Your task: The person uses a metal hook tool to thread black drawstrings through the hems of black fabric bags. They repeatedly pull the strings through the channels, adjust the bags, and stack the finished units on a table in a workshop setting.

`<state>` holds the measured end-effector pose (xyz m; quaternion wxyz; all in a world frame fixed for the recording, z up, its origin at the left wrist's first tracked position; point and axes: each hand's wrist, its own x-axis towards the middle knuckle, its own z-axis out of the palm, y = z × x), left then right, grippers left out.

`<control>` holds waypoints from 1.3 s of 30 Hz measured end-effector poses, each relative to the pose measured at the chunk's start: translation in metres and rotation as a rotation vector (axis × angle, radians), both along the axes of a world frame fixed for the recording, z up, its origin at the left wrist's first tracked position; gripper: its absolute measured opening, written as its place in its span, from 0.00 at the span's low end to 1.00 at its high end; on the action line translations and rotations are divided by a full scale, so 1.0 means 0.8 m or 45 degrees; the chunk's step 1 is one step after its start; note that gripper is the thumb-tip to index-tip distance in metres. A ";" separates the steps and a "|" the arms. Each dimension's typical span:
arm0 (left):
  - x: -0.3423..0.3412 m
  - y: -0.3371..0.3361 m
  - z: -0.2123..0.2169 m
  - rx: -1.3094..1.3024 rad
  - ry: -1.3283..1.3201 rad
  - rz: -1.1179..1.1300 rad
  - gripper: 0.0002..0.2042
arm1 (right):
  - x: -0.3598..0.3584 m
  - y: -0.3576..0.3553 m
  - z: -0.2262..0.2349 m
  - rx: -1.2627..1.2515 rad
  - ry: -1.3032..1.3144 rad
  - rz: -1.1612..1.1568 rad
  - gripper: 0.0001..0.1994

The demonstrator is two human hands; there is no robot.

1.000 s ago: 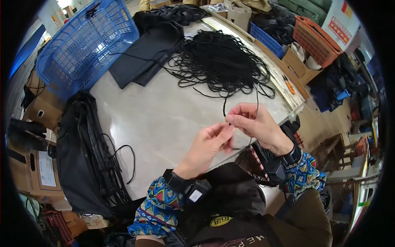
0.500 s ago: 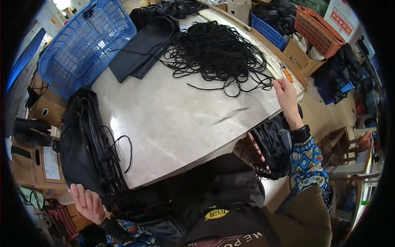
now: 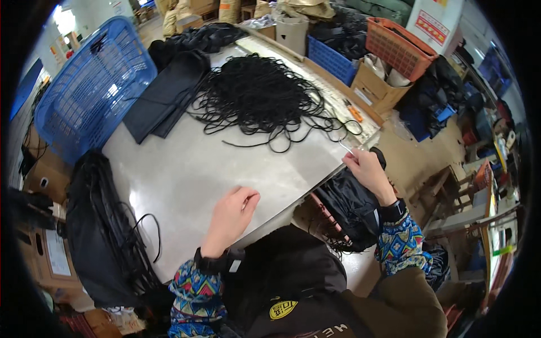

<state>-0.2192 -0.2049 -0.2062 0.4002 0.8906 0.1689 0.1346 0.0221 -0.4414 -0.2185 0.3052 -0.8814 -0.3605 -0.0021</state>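
My right hand [image 3: 369, 173] is closed around a thin metal hook [image 3: 345, 146] at the table's right corner. The bent tip points toward the loose cord ends. My left hand [image 3: 230, 217] hovers over the near edge of the table, fingers curled in; whatever they may hold is hidden. A large tangled heap of black cord [image 3: 256, 93] lies across the far part of the pale table [image 3: 191, 174]. Flat black fabric pieces [image 3: 163, 101] rest to the left of the heap. Black bags with dangling cords [image 3: 98, 225] hang over the table's left edge.
A blue plastic basket [image 3: 93, 84] leans at the far left. An orange-handled tool [image 3: 354, 111] lies on the right-hand ledge. Below my right hand sits a pink basket [image 3: 329, 218] with black bags [image 3: 352, 205]. Cardboard boxes and crates stand beyond the table.
My left hand has come from beside the hanging bags at the lower left to over the table's near edge. My right hand has drawn nearer with the hook. The view has shifted.
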 end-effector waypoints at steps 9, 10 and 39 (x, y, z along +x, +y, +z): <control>0.089 0.089 -0.064 0.870 -0.008 -0.007 0.08 | -0.039 -0.019 -0.010 0.091 0.317 0.141 0.08; 0.079 0.081 -0.058 0.817 0.064 -0.153 0.07 | -0.052 -0.010 -0.007 0.135 0.380 0.215 0.08; -0.114 -0.090 -0.004 -2.025 -0.807 0.578 0.08 | -0.225 0.094 0.007 0.311 1.396 1.264 0.06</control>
